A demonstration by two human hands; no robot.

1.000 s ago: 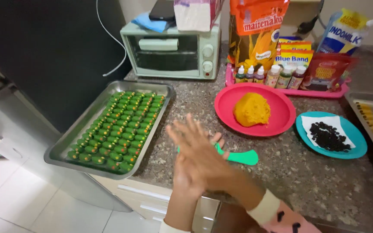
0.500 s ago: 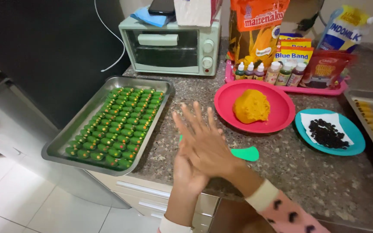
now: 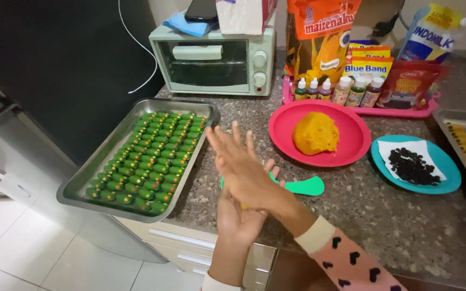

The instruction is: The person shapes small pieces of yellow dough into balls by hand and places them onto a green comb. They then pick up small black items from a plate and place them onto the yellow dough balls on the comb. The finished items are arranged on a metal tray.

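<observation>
Centrally, right hand point(image 3: 244, 170) pressed flat over left hand point(image 3: 238, 218) (palms together), above counter point(image 3: 351, 215)

Speckled grey-brown stone counter point(image 3: 362, 215), front edge over white drawers. Directly on it: steel tray point(image 3: 82, 186) of green pieces at left, overhanging the edge; pale green toaster oven point(image 3: 217, 62) at back; red plate point(image 3: 351, 143) with an orange dough lump, just beside a teal plate point(image 3: 443, 183) holding white paper and dark bits; a green scraper point(image 3: 306, 186) in front of the red plate. Behind the plates, a pink tray point(image 3: 405, 112) carries small bottles and packets; a second steel tray point(image 3: 459, 121) sits at the right edge, partly out of view
</observation>
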